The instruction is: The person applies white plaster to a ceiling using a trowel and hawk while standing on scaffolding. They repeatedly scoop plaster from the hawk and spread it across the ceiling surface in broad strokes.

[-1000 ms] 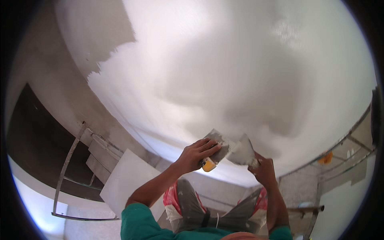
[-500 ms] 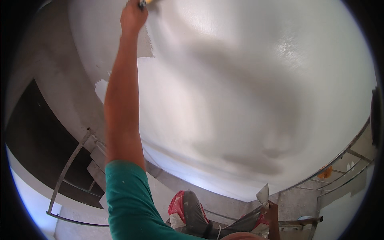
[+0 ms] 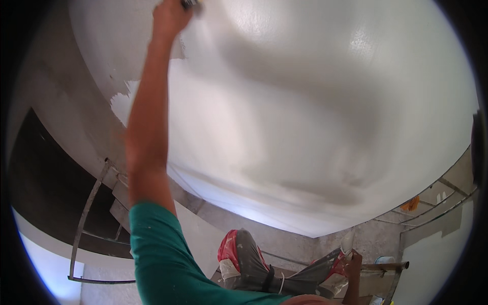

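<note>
My left hand point(image 3: 170, 18) is raised high against the white plastered wall point(image 3: 305, 101), shut on a putty knife point(image 3: 190, 3) with a yellow handle that is cut off by the top edge. My left arm in a green sleeve point(image 3: 162, 259) stretches up from the lower edge. My right hand point(image 3: 352, 262) is low at the bottom right, holding a flat plaster trowel point(image 3: 347, 241) near my knee. My legs in paint-stained grey trousers point(image 3: 254, 269) show below.
The bare grey part of the wall point(image 3: 91, 66) lies to the left of the white coat. A metal scaffold frame point(image 3: 86, 218) stands at the lower left, more metal railing point(image 3: 432, 203) at the right with an orange object point(image 3: 410, 203). A horizontal pipe point(image 3: 386, 265) runs by my right hand.
My left hand left the trowel at waist height and rose to the top of the wall with the putty knife. My right hand sank lower with the trowel.
</note>
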A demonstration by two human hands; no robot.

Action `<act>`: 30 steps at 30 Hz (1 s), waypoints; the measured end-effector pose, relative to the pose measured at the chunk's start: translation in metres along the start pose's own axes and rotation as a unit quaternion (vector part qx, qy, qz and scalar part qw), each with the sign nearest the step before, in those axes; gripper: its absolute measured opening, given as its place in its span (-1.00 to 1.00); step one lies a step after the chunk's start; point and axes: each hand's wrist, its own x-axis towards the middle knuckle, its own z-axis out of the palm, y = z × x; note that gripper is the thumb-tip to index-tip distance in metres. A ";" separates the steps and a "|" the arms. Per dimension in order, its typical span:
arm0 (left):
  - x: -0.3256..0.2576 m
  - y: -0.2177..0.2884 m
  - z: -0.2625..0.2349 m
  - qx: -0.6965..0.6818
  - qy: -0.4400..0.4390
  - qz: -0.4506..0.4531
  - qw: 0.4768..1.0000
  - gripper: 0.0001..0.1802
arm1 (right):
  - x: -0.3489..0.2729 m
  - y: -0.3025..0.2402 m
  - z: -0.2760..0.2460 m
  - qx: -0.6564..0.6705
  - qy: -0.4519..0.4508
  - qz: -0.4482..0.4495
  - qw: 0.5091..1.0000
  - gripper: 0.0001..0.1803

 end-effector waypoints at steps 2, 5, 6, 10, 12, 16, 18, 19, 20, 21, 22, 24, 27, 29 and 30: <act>-0.090 0.028 0.024 0.105 0.019 0.026 0.994 -0.19 | 0.012 -0.011 0.002 0.045 -0.001 0.018 0.999 -0.95; -0.210 0.091 0.050 0.133 -0.080 -0.015 0.988 -0.07 | 0.025 0.005 0.001 0.014 0.015 -0.035 0.999 -0.87; -0.243 0.114 0.047 0.089 -0.118 -0.026 0.989 -0.10 | 0.031 0.010 -0.001 -0.011 0.024 -0.068 0.997 -0.82; -0.285 0.139 0.011 0.033 -0.184 -0.035 0.982 -0.21 | 0.040 -0.043 -0.017 0.018 0.002 -0.048 0.999 -0.84; -0.245 0.135 -0.013 0.021 -0.179 -0.047 0.983 -0.19 | 0.031 -0.067 -0.033 0.064 -0.013 0.000 0.998 -0.83; -0.085 0.102 -0.046 0.006 -0.109 -0.047 0.993 -0.10 | 0.026 -0.095 -0.076 0.009 -0.012 -0.051 0.999 -0.84; 0.005 0.075 -0.048 0.010 -0.065 -0.035 0.997 -0.07 | 0.020 -0.107 -0.095 0.032 -0.015 -0.006 0.999 -0.85; 0.051 0.058 -0.049 0.009 -0.052 -0.036 0.998 -0.07 | 0.016 -0.113 -0.108 0.041 -0.018 0.018 0.999 -0.85; 0.094 0.036 -0.046 0.020 -0.019 -0.017 0.999 -0.06 | 0.013 -0.118 -0.120 0.030 -0.014 0.015 0.999 -0.85; 0.135 0.015 -0.051 0.038 0.008 0.007 0.999 -0.05 | 0.009 -0.121 -0.127 0.023 -0.018 0.011 1.000 -0.86; 0.173 0.001 -0.057 0.024 0.032 0.037 0.999 -0.09 | 0.001 -0.122 -0.135 0.013 -0.019 0.009 1.000 -0.87; 0.225 -0.004 -0.066 0.030 0.047 0.024 0.998 -0.20 | -0.018 -0.121 -0.153 -0.002 -0.006 0.014 1.000 -0.90; 0.283 -0.018 -0.079 0.051 0.034 0.012 0.998 -0.21 | -0.042 -0.149 -0.179 -0.009 -0.008 0.021 1.000 -0.92; 0.303 -0.027 -0.072 0.024 0.004 -0.015 1.000 -0.24 | -0.053 -0.157 -0.186 -0.013 -0.009 0.052 0.999 -0.92; 0.308 -0.035 -0.067 -0.029 -0.007 -0.003 1.000 -0.25 | -0.057 -0.151 -0.188 -0.018 -0.004 0.077 0.997 -0.91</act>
